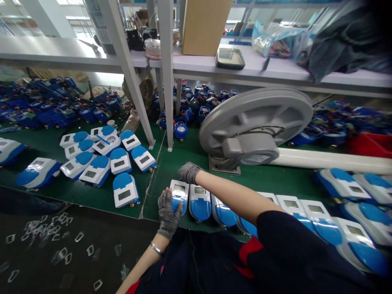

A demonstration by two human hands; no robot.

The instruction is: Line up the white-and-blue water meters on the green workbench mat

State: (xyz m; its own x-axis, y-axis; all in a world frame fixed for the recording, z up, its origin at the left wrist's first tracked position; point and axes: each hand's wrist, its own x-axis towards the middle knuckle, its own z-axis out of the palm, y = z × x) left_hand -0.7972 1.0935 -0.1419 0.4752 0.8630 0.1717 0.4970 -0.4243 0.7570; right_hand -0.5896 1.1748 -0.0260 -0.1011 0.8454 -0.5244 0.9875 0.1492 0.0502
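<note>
Both hands wear grey fingerless gloves and work on one meter (179,195) — the leftmost unit of a row (321,220) running toward 3 o'clock along the near edge of the green mat (183,157). The left hand (168,214) lies at the meter's 7 o'clock, fingers spread against its blue lower cover, grasping it from the side. The right hand (189,172) rests curled at the meter's 1 o'clock, touching its top edge; whether it grips cannot be told. A loose cluster (104,157) of meters lies at 9 o'clock. A grey disc (255,122) stands tilted at 1 o'clock.
</note>
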